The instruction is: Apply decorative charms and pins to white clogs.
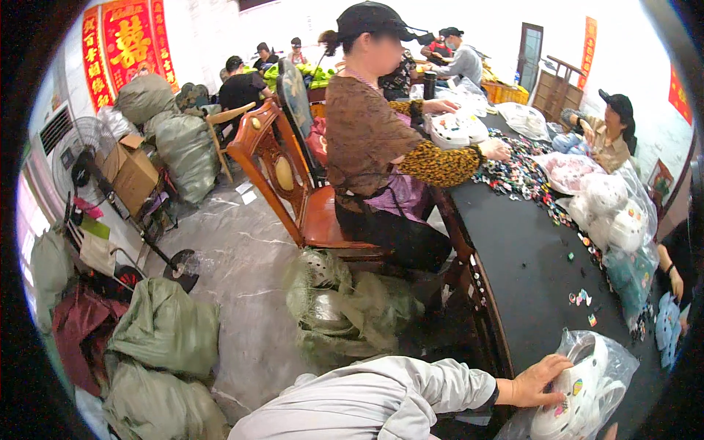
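My left hand [539, 381] reaches out of a grey sleeve [381, 400] from the lower edge. It lies on a white clog [576, 400] with small coloured charms, fingers curled over its top. The clog sits in a clear plastic bag [623, 363] on the black table [528, 271]. Only a sliver of my right hand [608, 433] shows at the bottom edge beside the bag, too little to tell its state. A few loose charms [581, 298] lie on the table beyond the bag.
A person in a brown top sits on a wooden chair [282, 176], working over a heap of charms [522, 174]. Bags of white clogs [612, 213] line the table's right side, with more people beyond. Green sacks [165, 330] and a fan [81, 158] stand on the floor.
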`<action>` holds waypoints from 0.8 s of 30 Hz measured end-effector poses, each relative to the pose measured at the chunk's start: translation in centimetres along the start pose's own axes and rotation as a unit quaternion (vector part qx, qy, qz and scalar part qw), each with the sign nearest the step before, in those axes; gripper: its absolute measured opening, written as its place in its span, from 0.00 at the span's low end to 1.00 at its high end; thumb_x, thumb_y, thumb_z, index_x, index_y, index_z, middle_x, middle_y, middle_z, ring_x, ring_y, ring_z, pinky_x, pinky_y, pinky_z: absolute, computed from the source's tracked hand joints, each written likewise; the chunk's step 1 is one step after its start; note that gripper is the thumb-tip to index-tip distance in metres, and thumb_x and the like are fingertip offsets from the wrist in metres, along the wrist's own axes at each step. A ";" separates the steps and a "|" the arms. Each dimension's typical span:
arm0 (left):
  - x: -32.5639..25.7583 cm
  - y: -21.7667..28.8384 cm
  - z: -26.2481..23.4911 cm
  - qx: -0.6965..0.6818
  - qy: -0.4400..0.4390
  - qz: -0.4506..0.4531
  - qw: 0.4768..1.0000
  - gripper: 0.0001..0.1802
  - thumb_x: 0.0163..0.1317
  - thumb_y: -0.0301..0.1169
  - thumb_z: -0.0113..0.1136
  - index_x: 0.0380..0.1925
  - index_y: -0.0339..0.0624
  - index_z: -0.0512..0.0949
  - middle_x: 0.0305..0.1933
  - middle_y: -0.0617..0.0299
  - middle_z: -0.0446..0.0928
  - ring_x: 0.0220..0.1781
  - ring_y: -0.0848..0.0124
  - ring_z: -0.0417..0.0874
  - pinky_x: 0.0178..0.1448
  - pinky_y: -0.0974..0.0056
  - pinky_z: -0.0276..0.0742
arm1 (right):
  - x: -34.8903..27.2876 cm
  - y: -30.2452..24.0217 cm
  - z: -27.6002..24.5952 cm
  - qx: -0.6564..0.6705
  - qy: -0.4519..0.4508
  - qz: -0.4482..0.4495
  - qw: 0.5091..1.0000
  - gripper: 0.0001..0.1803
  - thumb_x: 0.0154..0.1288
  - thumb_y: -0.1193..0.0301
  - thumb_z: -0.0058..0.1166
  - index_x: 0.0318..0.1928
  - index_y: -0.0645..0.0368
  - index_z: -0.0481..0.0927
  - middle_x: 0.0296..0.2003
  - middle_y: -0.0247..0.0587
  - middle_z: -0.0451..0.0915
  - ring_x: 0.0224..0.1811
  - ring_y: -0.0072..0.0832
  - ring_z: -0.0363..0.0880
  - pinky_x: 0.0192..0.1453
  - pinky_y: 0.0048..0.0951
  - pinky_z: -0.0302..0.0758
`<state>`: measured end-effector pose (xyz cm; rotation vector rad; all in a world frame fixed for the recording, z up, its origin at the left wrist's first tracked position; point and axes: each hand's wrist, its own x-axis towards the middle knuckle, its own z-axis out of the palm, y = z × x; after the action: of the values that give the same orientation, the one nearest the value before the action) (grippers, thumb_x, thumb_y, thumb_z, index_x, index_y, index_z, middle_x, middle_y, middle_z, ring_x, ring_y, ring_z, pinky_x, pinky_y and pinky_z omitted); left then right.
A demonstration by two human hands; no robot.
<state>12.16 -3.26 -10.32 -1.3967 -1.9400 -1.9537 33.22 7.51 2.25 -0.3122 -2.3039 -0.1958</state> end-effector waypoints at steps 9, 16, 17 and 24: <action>-0.5 0.9 -1.4 -0.018 -0.018 0.003 1.000 0.40 0.56 0.47 0.62 0.62 0.34 0.62 0.62 0.40 0.63 0.65 0.45 0.63 0.70 0.52 0.58 | 0.4 -1.8 2.1 0.081 -0.102 -0.044 0.991 0.27 0.74 0.57 0.40 0.58 0.69 0.72 0.58 0.60 0.72 0.64 0.55 0.66 0.71 0.56 0.53; 0.3 -0.4 -2.1 0.031 0.002 0.009 0.999 0.30 0.61 0.39 0.59 0.61 0.40 0.65 0.62 0.45 0.64 0.64 0.48 0.64 0.68 0.52 0.61 | -0.2 -1.6 2.1 0.072 -0.078 -0.018 0.994 0.26 0.74 0.58 0.40 0.58 0.67 0.73 0.60 0.60 0.70 0.64 0.57 0.65 0.70 0.54 0.57; 0.8 -0.1 -2.7 0.065 -0.003 0.029 0.997 0.28 0.61 0.39 0.59 0.60 0.41 0.67 0.62 0.44 0.64 0.65 0.48 0.64 0.68 0.51 0.61 | -0.1 -1.5 1.9 0.062 -0.082 -0.004 0.995 0.26 0.74 0.58 0.40 0.58 0.67 0.73 0.60 0.60 0.70 0.64 0.57 0.65 0.70 0.54 0.57; 5.3 2.6 -3.6 0.043 -0.084 0.124 0.988 0.20 0.57 0.42 0.63 0.38 0.37 0.72 0.57 0.46 0.68 0.61 0.46 0.67 0.63 0.47 0.63 | -0.1 0.6 0.4 0.095 -0.105 0.030 0.989 0.25 0.75 0.60 0.37 0.59 0.68 0.71 0.62 0.63 0.67 0.66 0.57 0.62 0.69 0.51 0.57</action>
<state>8.72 -3.92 -4.40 -1.7332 -1.7840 -1.6723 33.20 8.14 1.91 -0.3164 -2.4934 0.0916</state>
